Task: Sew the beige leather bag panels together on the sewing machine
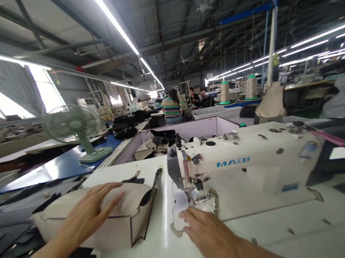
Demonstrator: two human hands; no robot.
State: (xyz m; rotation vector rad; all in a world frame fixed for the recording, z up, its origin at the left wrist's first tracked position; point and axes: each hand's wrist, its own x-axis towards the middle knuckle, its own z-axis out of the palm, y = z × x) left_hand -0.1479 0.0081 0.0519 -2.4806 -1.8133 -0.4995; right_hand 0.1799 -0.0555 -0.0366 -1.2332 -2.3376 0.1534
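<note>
Left fingers (106, 189): spread wide over the bag's top, thumb apart; how hard I press, I can't tell.
Right fingers (191, 214): loosely bent, a narrow gap at the tips, nothing seen between them.
Bag (117, 233): on the desk, beneath and around my left hand. I judge it light, fairly stiff at the dark-edged corners, softer on top, where a hard push could dent it.
Hold: I'd take it by the firm corner nearest my right side, or by both side walls.
Strap (157, 180): beyond my left fingertips, at the bag's far right; it could snag if dragged.
Dark pile (8, 240): left of my left wrist, close against the bag; little room that way.
Desk (154, 250): a pale strip runs between my two hands, the better way to slide.
Machine (236, 175): its needle end stands just past my right fingertips, a hard edge to mind.
Bin (191, 130): farther off, beyond both hands.
</note>
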